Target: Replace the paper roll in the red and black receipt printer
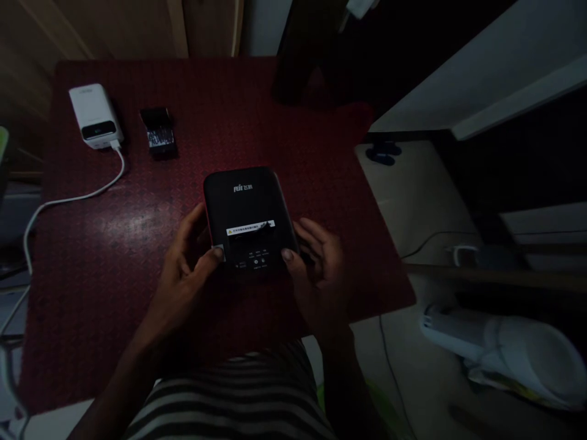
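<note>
1. Black device [250,205] sits in front of the person, at or just above the red-covered counter [92,244]; cannot tell whether it is lifted.
2. Left hand [177,269] grips its near-left corner: thumb on top by a small pale square [221,252], other fingers curled at the side.
3. Right hand [323,260] grips the near-right corner, thumb on top, fingers bent beside the edge. Grip force: cannot tell.
4. Top face has a pale warning label [250,228], partly dark or torn, and small printed marks between the thumbs; too small to read.
5. Elsewhere on the counter: white power bank [94,113] with a white cable [77,198] plugged in, and a small open box [160,135] beside it. Neither is touched.
6. Handling, as a judgement: a two-corner hold suits a flat, wide body. Even pressure from both sides keeps it level; thumbs are best kept at the edges, off the marked middle. Fingers need to support the sides or underside, since smooth plastic could slip. Dim light calls for slow moves.
</note>
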A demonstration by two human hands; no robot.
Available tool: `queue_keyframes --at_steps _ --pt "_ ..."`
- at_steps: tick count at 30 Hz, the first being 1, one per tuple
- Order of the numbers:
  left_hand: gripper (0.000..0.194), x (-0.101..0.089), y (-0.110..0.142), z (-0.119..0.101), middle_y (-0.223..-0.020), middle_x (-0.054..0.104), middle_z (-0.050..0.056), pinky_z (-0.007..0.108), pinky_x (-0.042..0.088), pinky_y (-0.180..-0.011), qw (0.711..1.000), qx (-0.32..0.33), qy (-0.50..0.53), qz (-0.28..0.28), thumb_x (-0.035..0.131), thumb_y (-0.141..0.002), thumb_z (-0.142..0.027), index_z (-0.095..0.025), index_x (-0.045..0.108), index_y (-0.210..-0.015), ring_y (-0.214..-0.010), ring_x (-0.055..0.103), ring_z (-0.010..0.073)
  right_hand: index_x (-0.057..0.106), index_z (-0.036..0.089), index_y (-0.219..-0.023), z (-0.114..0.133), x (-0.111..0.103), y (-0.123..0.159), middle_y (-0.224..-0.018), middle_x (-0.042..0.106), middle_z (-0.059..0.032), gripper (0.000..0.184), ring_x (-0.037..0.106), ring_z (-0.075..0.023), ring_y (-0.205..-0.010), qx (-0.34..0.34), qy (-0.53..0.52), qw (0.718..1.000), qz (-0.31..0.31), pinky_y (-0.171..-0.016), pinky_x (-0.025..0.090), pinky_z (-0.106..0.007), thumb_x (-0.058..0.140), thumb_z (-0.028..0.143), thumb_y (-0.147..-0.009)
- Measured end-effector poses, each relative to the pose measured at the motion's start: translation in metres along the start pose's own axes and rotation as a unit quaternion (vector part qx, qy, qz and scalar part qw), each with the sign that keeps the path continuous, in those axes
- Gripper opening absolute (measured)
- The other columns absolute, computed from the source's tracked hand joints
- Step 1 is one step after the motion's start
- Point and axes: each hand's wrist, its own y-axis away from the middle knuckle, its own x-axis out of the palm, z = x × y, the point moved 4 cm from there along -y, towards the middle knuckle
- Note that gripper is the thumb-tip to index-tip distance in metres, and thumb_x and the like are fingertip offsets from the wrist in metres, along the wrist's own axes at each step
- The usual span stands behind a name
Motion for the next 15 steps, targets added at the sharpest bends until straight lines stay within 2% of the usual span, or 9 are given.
queue_keyframes --at_steps 6,11,15 --pt "0.061 0.005 0.002 0.000 -0.173 0.065 0.003 0.052 0.058 -0.128 0.999 -0.009 -0.002 -0.032 0.081 -0.103 -0.035 -0.039 0.068 -0.163 -0.165 0.056 0.0383 0.064 0.027 -0.153 -0.001 -0.003 -0.004 -0.151 0.081 -0.0174 0.055 0.082 -0.0312 -0.135 0.016 -0.024 0.999 0.017 -0.108 0.071 -0.050 0.079 0.053 -0.107" --pt "0.062 0.009 0.004 0.004 -0.175 0.063 0.001 0.053 0.057 -0.130 0.997 -0.028 0.007 -0.070 0.084 -0.101 -0.037 -0.040 0.070 -0.161 -0.170 0.050 0.0400 0.064 0.026 -0.152 -0.004 -0.005 -0.011 -0.152 0.080 -0.0178 0.056 0.080 -0.0311 -0.139 0.019 -0.054 0.997 0.051 -0.112 0.069 -0.051 0.082 0.050 -0.105" --pt "0.067 0.011 0.005 0.009 -0.177 0.061 0.002 0.054 0.061 -0.126 0.996 -0.027 0.023 -0.077 0.082 -0.099 -0.036 -0.040 0.068 -0.165 -0.169 0.050 0.0417 0.068 0.027 -0.151 -0.004 -0.008 -0.018 -0.151 0.081 -0.0162 0.055 0.082 -0.0302 -0.132 0.018 -0.045 0.996 0.068 -0.107 0.071 -0.049 0.083 0.049 -0.103"
